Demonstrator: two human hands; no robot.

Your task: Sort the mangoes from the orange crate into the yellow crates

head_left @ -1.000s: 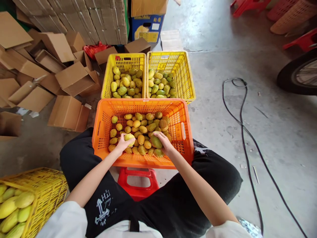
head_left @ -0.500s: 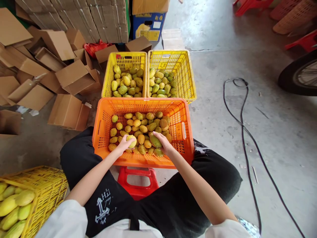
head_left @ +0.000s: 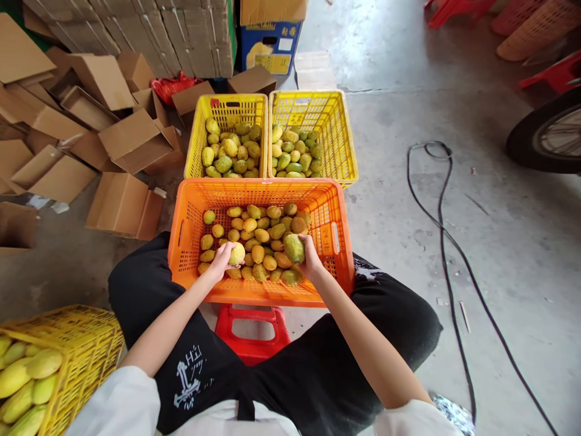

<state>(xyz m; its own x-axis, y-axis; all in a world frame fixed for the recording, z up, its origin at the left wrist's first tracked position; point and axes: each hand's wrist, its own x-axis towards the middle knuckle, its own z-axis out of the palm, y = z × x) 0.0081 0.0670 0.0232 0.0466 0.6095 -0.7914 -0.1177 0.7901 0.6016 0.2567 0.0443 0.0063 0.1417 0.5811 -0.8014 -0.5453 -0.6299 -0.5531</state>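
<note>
My left hand (head_left: 221, 261) is closed around a pale yellow oval fruit (head_left: 236, 254), over the left-middle part of the orange crate (head_left: 267, 294). On the other side, my right hand (head_left: 310, 257) grips a larger green oval fruit (head_left: 295, 248) and holds it above the pile at the crate's right. Below both hands lie several smaller fruits (head_left: 258, 254), yellow, orange-brown and green. The fingertips behind each held fruit are partly hidden. The orange crate rests between my knees, over a red plastic stool (head_left: 252, 352).
Two yellow crates, left (head_left: 193, 139) and right (head_left: 350, 142), hold similar fruits behind the orange one. Another yellow crate (head_left: 91, 345) with longer yellow fruits stands at lower left. Cardboard boxes (head_left: 122, 203) litter the left floor. A black cable (head_left: 442, 224) and a wheel (head_left: 549, 136) are at right.
The green fruit has come up off the pile and moved right in my right hand, turning as it went. My left hand has shifted slightly left with the yellow fruit.
</note>
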